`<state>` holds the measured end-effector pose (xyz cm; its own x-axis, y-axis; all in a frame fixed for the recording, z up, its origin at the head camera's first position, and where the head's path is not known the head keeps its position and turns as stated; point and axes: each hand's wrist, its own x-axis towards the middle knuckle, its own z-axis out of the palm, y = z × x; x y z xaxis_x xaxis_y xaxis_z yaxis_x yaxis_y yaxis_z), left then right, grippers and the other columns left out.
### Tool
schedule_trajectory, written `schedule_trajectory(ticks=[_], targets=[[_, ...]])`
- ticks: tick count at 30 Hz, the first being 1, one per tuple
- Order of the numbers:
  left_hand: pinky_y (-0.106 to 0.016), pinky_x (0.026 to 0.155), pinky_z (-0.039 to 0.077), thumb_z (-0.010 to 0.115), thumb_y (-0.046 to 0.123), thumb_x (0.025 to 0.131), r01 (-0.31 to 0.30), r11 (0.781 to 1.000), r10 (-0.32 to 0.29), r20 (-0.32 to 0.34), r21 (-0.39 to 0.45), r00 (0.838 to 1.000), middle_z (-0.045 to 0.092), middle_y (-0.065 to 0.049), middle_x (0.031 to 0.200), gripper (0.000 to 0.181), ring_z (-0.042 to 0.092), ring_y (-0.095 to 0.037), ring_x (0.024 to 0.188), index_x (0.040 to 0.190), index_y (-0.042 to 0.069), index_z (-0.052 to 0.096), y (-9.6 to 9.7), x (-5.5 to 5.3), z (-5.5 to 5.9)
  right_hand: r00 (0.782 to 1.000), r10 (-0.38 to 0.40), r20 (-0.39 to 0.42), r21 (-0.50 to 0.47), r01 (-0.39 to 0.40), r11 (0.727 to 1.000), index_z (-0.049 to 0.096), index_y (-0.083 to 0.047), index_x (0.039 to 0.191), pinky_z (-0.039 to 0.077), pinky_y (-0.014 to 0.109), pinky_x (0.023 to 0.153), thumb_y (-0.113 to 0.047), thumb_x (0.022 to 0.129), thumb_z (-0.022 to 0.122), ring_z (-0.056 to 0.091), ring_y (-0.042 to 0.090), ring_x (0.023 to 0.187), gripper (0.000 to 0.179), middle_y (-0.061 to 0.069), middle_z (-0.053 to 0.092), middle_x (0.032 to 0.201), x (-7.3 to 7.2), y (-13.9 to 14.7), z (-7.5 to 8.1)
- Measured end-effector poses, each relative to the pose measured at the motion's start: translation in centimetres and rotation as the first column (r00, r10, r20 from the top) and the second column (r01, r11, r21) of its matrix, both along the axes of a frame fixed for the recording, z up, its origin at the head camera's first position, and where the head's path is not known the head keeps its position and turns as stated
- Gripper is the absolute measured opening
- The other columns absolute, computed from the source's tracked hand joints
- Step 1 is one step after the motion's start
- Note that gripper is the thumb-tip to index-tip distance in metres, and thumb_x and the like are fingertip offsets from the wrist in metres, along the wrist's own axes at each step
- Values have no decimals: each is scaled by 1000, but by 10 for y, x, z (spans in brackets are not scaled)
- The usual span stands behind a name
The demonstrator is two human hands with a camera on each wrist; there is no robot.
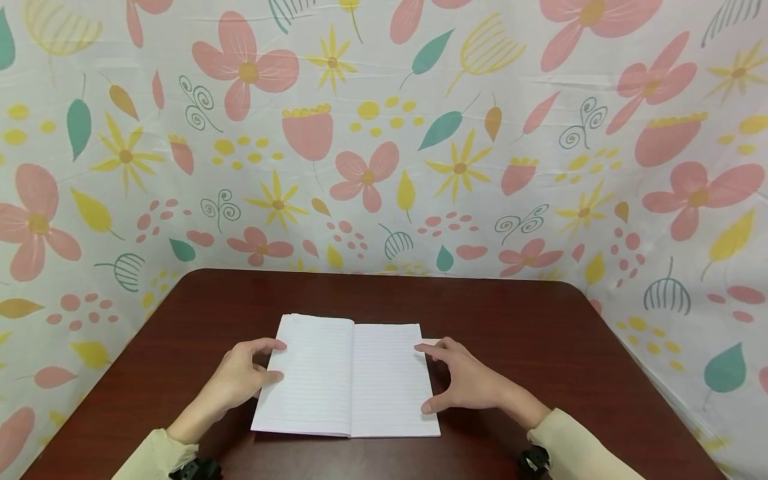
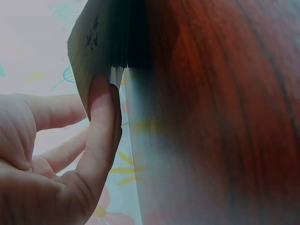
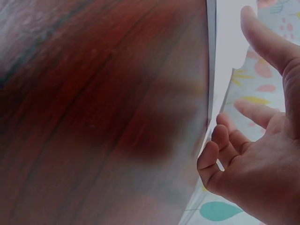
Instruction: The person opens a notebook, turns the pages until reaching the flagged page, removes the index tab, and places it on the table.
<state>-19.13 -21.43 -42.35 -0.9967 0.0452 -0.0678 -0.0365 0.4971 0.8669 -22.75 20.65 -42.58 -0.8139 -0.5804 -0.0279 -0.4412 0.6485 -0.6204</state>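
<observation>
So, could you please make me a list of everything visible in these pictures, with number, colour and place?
floral backdrop: 1, white with pink, yellow and teal print, behind and beside the table
table: 1, dark red-brown, below the backdrop
notebook: 1, white lined pages, open at the table's near side
handwriting: 1 patch, dark, on the notebook's outer face
pale strip: 1, whitish, past the notebook's right edge; what it is, unclear
left sleeve, right sleeve: 2, pale yellowish, on the forearms
wrist devices: 2, black, one per wrist
left hand: 1, bare, holding the notebook's left edge
right hand: 1, bare, at its right edge
</observation>
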Motion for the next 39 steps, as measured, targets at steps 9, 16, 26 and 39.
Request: schedule_trajectory(ticks=[9,16,26,39], targets=[[-40,61,59,83,-2,85,-2,1000,2,1,-1,1000,59,-24,134,48,72,-20,79,131,3,69,0,0,1,1000,3,-3,32,-2,999,52,-10,156,46,46,90,-49,73,95,46,27,114,101,5,49,121,-1,5,-5],[-40,61,59,83,-2,85,1,1000,-1,1,2,1000,59,-22,134,48,72,-20,79,131,3,69,0,-1,1,1000,-2,-29,77,4,997,55,-11,154,45,46,88,-54,70,96,44,25,113,102,4,47,123,0,6,-8],[-39,61,59,82,-4,86,-8,1000,9,17,-6,1000,58,-22,134,46,71,-20,78,129,5,70,0,-1,2,999,-32,-32,102,35,994,58,-11,151,44,51,90,-54,68,96,44,28,115,101,7,47,126,3,4,-10],[-40,61,59,83,-3,86,0,1000,0,2,-15,1000,58,-23,135,47,71,-20,76,131,3,69,0,-1,2,998,-39,-43,94,43,995,61,-10,148,45,50,90,-53,68,97,44,27,115,98,7,48,124,4,2,-9]])
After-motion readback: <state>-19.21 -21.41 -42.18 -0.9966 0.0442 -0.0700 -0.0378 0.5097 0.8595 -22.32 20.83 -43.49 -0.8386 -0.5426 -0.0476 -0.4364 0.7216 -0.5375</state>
